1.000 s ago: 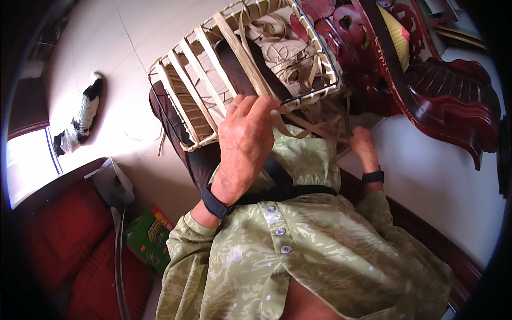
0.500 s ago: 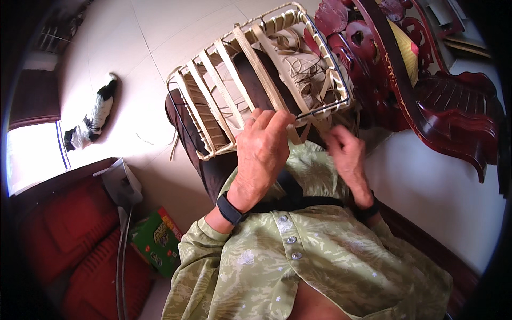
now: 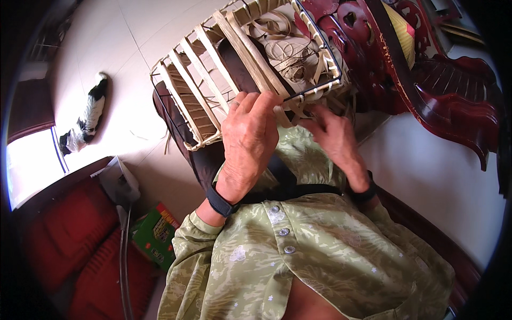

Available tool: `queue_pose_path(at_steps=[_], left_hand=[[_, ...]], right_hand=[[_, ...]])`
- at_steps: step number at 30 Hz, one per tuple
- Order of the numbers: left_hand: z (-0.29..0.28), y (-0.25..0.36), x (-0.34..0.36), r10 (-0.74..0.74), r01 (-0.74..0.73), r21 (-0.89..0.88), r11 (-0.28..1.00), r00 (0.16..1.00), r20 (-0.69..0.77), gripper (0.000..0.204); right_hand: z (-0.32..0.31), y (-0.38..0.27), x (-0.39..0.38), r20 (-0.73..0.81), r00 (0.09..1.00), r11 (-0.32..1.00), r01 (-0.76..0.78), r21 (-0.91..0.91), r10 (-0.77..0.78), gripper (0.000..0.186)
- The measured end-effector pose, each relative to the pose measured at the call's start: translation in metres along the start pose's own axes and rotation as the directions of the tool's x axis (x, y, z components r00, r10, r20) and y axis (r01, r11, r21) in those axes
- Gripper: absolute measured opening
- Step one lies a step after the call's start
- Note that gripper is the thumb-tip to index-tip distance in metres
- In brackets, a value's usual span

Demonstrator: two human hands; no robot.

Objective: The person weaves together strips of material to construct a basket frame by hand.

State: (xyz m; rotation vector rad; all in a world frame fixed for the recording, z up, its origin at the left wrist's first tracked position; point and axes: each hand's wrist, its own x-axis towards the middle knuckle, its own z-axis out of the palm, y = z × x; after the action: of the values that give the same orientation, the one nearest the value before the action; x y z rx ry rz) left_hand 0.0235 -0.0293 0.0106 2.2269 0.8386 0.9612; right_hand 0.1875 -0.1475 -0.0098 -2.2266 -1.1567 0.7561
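A rectangular wire basket frame (image 3: 332, 82), part wrapped in tan strips, tilts across my lap. Flat tan strips (image 3: 198, 69) run across its open face. My left hand (image 3: 249, 136) is closed over the near rim, its knuckles up; the fingertips are hidden behind the wire and strip ends. Just right of it, my right hand (image 3: 336, 136) has its thumb and fingers bent around a loose flat strip (image 3: 292, 113) at the same rim. The right fingertips are partly hidden. Inside the frame, toward its right end, a tangle of thin cord (image 3: 290, 60) and curled strips shows.
A carved dark red wooden chair (image 3: 402, 90) stands close on the right. A black and white cat (image 3: 90, 117) lies on the tiled floor (image 3: 114, 48) at the left. Red cushions (image 3: 58, 213), a grey long-handled dustpan (image 3: 118, 184) and a green box (image 3: 156, 237) are at lower left.
The basket frame and my left hand have shifted slightly left and up in view. My right hand has moved up and left to the rim, its fingers nearer my left hand.
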Motion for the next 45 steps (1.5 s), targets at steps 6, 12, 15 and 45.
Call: queue_pose_path(at_steps=[6, 12, 15, 45], left_hand=[[-0.003, 0.002, -0.001, -0.01, 0.01, -0.002, 1.0, 1.0, 0.019, 0.025], [-0.002, 0.002, -0.001, 0.003, -0.003, 0.006, 1.0, 1.0, 0.023, 0.025], [-0.004, 0.003, 0.001, -0.008, 0.009, -0.012, 1.0, 1.0, 0.022, 0.025], [-0.002, 0.003, 0.004, -0.019, 0.019, -0.002, 1.0, 0.999, 0.042, 0.026]], right_hand=[[0.0, 0.011, -0.005, -0.047, 0.998, 0.927, -0.022, 0.375, 0.043, 0.012], [-0.079, 0.179, 0.028, -0.209, 0.578, 0.477, -0.79, -0.385, 0.789, 0.021], [-0.08, 0.143, 0.024, -0.102, 0.783, 0.719, -0.608, -0.338, 0.614, 0.027], [-0.031, 0.163, 0.015, -0.373, 0.892, 0.938, -0.322, -0.133, 0.253, 0.023]])
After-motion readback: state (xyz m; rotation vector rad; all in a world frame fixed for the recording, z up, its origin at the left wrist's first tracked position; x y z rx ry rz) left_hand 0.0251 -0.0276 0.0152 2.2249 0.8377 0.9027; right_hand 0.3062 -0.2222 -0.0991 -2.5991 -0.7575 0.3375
